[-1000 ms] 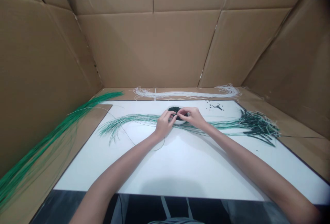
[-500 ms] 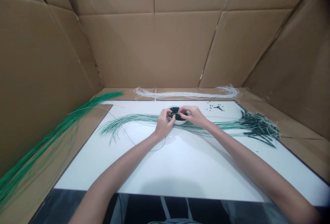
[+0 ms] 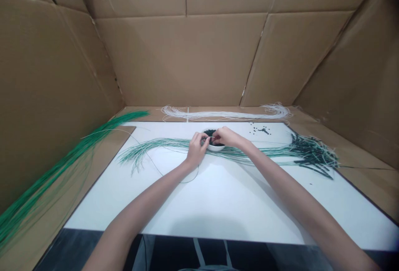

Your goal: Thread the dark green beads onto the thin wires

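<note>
My left hand (image 3: pixel 196 149) and my right hand (image 3: pixel 225 136) meet over a small white bowl (image 3: pixel 215 147) of dark green beads at the middle of the white board (image 3: pixel 218 196). The left fingers pinch a thin pale wire that loops back toward me on the board. The right fingertips are pinched close to the left ones, just above the beads; what they hold is too small to name. A long bundle of green and white wires (image 3: pixel 156 144) runs across the board under both hands, ending in a dark beaded cluster (image 3: pixel 311 150) at the right.
White wires (image 3: pixel 224 114) lie along the back. A bundle of bright green wires (image 3: pixel 62 167) slants down the left cardboard floor. A few loose beads (image 3: pixel 260 129) sit behind the bowl on the right. Cardboard walls enclose three sides.
Both hands have shifted slightly farther from me over the bowl, and the right fingertips have moved left, closer to the left hand's pinch.
</note>
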`<act>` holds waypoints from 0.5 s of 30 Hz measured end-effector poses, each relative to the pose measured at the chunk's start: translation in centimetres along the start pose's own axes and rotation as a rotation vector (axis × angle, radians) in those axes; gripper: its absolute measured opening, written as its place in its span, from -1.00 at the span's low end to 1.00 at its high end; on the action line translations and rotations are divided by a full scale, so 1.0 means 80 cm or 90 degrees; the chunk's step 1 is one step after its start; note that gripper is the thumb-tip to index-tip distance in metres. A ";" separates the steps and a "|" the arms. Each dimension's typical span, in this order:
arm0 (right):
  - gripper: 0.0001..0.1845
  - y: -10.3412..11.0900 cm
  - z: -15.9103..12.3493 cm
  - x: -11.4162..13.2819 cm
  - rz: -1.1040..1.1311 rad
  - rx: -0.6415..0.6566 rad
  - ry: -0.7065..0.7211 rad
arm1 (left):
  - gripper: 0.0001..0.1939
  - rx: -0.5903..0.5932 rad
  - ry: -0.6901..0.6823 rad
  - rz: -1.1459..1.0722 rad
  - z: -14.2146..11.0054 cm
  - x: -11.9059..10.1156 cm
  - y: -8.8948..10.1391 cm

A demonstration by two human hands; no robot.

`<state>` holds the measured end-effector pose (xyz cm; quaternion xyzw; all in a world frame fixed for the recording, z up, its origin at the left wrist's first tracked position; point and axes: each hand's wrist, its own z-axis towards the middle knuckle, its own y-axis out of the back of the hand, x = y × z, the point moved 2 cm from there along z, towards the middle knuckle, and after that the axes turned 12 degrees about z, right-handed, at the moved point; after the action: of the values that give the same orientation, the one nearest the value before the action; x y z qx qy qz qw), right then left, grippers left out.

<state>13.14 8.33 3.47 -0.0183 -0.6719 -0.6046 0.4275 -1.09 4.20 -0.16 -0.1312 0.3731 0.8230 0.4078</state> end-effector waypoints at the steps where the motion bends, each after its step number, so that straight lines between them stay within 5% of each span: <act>1: -0.88 0.001 -0.003 0.001 0.011 -0.003 0.011 | -0.91 0.003 -0.001 0.001 0.000 0.000 0.000; 15: -0.67 -0.003 -0.037 0.008 0.319 -0.086 0.035 | -0.94 -0.025 -0.014 0.017 0.000 -0.001 0.002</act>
<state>14.26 5.54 3.40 -0.1960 -0.5925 -0.5234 0.5801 -1.19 4.07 -0.04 -0.1246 0.3541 0.8371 0.3980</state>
